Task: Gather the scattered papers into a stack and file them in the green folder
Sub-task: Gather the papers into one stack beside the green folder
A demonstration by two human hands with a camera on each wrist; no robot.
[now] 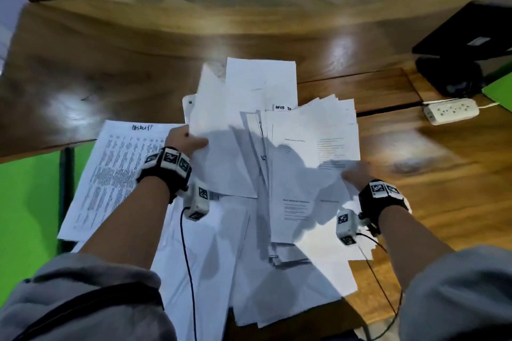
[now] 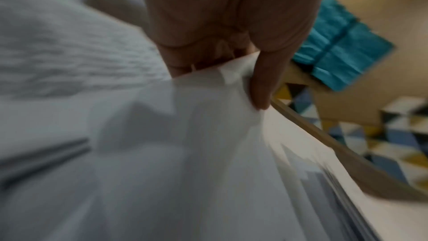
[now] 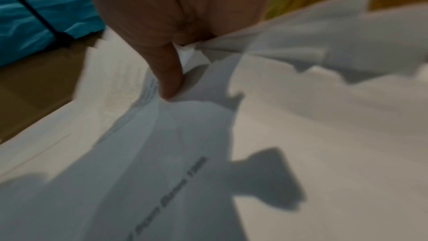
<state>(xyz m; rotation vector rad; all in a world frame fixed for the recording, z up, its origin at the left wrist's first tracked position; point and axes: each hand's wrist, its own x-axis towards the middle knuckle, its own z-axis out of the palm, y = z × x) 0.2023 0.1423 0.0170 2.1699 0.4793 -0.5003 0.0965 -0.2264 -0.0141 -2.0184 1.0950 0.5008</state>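
A loose heap of white papers (image 1: 260, 163) lies fanned over the wooden desk (image 1: 138, 44). My left hand (image 1: 185, 141) pinches the left edge of the upper sheets (image 2: 208, 116), thumb on top. My right hand (image 1: 356, 174) pinches the right edge of the printed sheets (image 3: 208, 135), thumb pressed on the page. A printed list sheet (image 1: 119, 171) lies flat at the left under my left forearm. A green sheet, possibly the green folder (image 1: 498, 88), shows at the far right edge, mostly cut off.
A white power strip (image 1: 451, 110) and a black device (image 1: 465, 44) sit at the right rear. The green floor (image 1: 27, 216) shows past the desk's left front edge. More papers (image 1: 249, 285) spread toward me.
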